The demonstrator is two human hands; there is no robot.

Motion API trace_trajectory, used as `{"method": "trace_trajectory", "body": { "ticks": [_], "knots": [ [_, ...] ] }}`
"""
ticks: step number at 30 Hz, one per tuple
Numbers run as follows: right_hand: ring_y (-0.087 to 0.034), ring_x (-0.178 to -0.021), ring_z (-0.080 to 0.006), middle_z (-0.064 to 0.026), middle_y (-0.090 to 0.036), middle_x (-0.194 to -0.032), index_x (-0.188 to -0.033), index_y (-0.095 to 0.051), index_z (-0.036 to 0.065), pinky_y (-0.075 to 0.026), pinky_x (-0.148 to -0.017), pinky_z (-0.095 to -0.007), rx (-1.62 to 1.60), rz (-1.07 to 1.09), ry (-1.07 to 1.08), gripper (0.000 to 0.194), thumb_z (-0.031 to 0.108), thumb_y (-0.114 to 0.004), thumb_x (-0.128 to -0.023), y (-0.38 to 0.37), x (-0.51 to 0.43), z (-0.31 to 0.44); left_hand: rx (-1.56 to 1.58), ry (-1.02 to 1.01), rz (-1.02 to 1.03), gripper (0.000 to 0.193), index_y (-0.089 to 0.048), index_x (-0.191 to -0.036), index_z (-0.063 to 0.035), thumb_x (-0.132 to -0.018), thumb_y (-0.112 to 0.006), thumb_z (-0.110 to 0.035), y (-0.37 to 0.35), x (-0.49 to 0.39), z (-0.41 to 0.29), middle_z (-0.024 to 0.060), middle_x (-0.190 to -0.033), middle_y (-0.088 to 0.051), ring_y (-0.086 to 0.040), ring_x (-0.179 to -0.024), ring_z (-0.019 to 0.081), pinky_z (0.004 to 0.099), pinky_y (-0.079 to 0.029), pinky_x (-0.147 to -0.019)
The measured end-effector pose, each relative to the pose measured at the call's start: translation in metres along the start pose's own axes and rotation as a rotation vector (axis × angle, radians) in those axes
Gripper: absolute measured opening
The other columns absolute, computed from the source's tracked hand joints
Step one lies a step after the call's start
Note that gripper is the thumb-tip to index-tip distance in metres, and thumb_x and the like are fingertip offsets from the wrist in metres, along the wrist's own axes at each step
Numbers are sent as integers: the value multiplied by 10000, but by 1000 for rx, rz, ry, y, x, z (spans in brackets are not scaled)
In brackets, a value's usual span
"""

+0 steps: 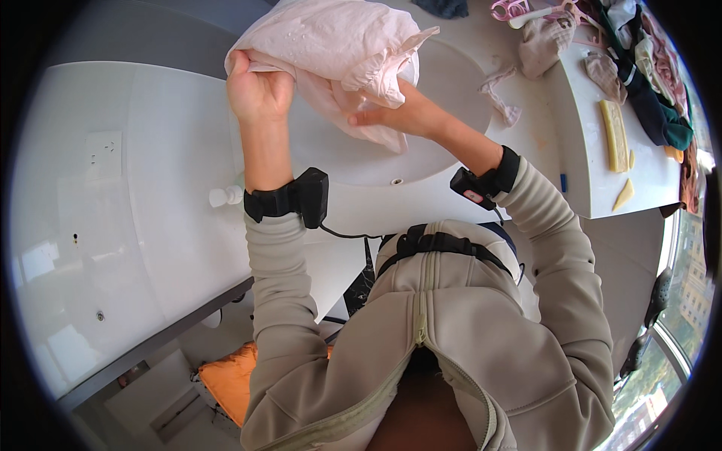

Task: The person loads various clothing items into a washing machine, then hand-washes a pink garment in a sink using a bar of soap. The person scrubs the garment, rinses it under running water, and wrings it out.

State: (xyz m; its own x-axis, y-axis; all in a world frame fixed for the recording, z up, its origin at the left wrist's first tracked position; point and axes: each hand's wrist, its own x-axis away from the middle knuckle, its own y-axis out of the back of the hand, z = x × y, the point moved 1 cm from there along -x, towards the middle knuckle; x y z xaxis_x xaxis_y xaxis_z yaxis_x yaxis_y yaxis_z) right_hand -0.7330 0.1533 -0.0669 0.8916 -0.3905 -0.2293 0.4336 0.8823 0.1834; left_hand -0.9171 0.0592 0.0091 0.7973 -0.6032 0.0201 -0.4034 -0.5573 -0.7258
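A pale pink cloth garment (338,42) with a gathered, ruffled edge hangs bunched over a white oval sink (468,84). Small drops dot its surface. My left hand (260,90) grips it at the left edge, palm towards me, with the fingertips hidden in the cloth. From the right, my right hand (409,113) reaches under the ruffled part. Its thumb lies against a hanging fold, while the other fingers are hidden behind the fabric.
On the right, a raised white ledge (581,141) bears a yellow soap bar (615,135), soap slivers and piled clothes (648,96). A small pink cloth (502,96) lies by the sink rim, with pink hangers (555,11) beyond. A white knob (225,196) sits left of the basin.
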Motion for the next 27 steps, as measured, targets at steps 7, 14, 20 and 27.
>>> {"method": "trace_trajectory", "body": {
  "ticks": [7, 14, 20, 27],
  "knots": [
    [-600, -993, -173, -88, -637, -1074, -1154, -601, 12, -479, -856, -316, -456, 0, -435, 356, 226, -595, -869, 65, -23, 30, -416, 341, -123, 435, -487, -1227, -2, -967, -473, -350, 51, 19, -22, 118, -1255, -532, -496, -1171, 255, 420, -410, -978],
    [-536, -1087, -188, -107, -587, -1158, -1228, -561, 24, -430, -912, -315, -171, 101, -327, 467, 304, -608, -858, 62, -43, 59, -1757, -143, 147, 531, -612, -1112, -6, -733, -767, -343, -1, 29, -40, 98, -1001, -660, -588, -993, 215, 365, -449, -880],
    [-535, -1047, -212, -109, -558, -1170, -1219, -519, -15, -404, -956, -296, 2, 309, -157, 478, 123, -634, -776, 48, -39, 66, -1331, -147, 1034, 758, -400, -1346, -58, -686, -773, -54, -55, 42, 30, 79, -1165, -592, -570, -1046, 216, 328, -444, -931],
    [-598, -856, -219, -109, -633, -989, -1130, -583, 9, -485, -785, -319, 440, 236, -51, 433, 60, -646, -704, 97, 2, 19, -1269, 341, 673, 318, -592, -1072, 10, -806, -697, -129, -23, 12, 24, 85, -1042, -641, -603, -941, 180, 295, -484, -798]
  ]
}}
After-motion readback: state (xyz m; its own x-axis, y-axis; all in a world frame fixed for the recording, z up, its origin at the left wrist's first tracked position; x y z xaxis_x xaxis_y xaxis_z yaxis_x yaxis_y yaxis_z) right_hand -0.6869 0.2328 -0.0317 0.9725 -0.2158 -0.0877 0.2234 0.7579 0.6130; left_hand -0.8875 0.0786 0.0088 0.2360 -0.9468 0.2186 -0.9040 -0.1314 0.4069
